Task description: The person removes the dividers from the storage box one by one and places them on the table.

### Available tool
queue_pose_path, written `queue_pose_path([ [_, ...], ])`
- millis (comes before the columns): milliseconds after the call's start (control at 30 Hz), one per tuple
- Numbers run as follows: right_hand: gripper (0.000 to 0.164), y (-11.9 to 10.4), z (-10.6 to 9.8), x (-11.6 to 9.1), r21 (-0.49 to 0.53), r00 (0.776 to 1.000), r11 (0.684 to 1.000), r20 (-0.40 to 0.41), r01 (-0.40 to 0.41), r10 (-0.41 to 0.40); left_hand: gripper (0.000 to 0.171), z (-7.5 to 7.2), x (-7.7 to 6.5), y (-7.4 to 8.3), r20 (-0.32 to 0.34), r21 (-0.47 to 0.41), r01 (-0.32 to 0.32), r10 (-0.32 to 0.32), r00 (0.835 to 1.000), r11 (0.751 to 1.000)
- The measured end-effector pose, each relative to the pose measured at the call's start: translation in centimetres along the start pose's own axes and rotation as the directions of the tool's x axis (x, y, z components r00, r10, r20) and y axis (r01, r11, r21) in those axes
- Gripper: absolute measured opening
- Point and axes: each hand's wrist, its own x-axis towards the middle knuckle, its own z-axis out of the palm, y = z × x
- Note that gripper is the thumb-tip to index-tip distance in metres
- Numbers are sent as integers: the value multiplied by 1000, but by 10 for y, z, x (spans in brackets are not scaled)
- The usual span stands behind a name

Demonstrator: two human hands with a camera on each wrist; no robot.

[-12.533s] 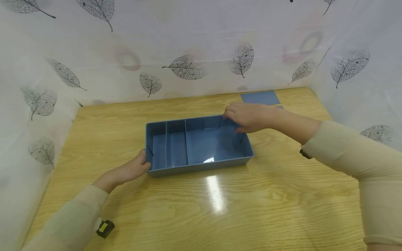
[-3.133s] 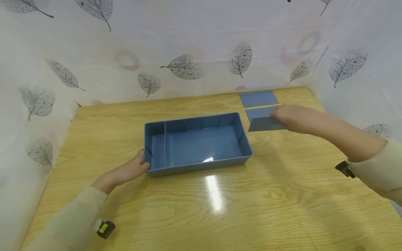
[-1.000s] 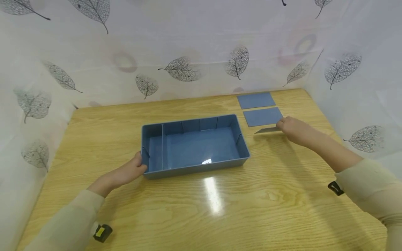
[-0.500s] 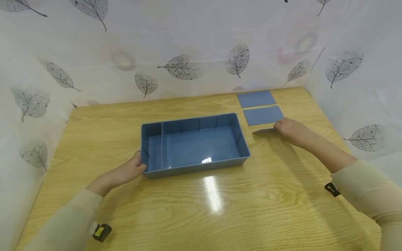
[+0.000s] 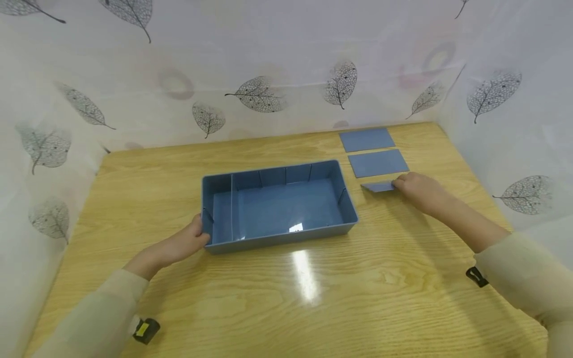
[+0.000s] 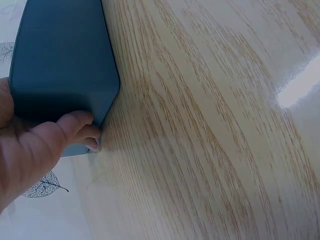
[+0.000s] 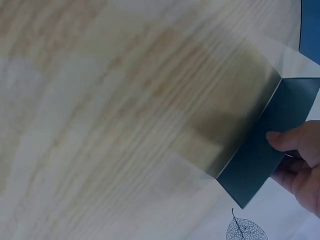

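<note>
Blue tray (image 5: 282, 239), head view: the left hand (image 5: 185, 242) grips its end wall, with a narrow compartment (image 5: 222, 219) next to that grip and a wide compartment (image 5: 291, 206) past 1 upright divider (image 5: 232, 211). Well right of the tray's grip, the right hand (image 5: 421, 193) pinches a tilted panel (image 5: 379, 186); beyond lie 2 flat panels (image 5: 378, 163).

Left wrist view: fingers bend round the tray's end.

Right wrist view: the thumb presses the panel's face.
</note>
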Motion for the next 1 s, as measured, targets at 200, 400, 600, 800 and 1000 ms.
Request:
queue_pose_path([
  [200,28,-8,4,-7,11,996,998,63,-64,63,71,0,-1,0,-3,6,6,-6,1000,1000],
  [400,30,-12,6,-11,4,994,997,84,-77,76,71,0,0,-2,1,2,6,-6,1000,1000],
  [600,30,-12,10,-14,45,992,997,104,-70,65,72,0,1,-2,5,3,14,-14,1000,1000],
  [800,31,-12,15,-17,63,994,996,98,-57,51,72,0,0,-3,15,8,18,-18,1000,1000],
  [1000,30,-14,14,-16,63,994,997,104,-50,43,71,0,0,-3,4,5,-13,13,1000,1000],
])
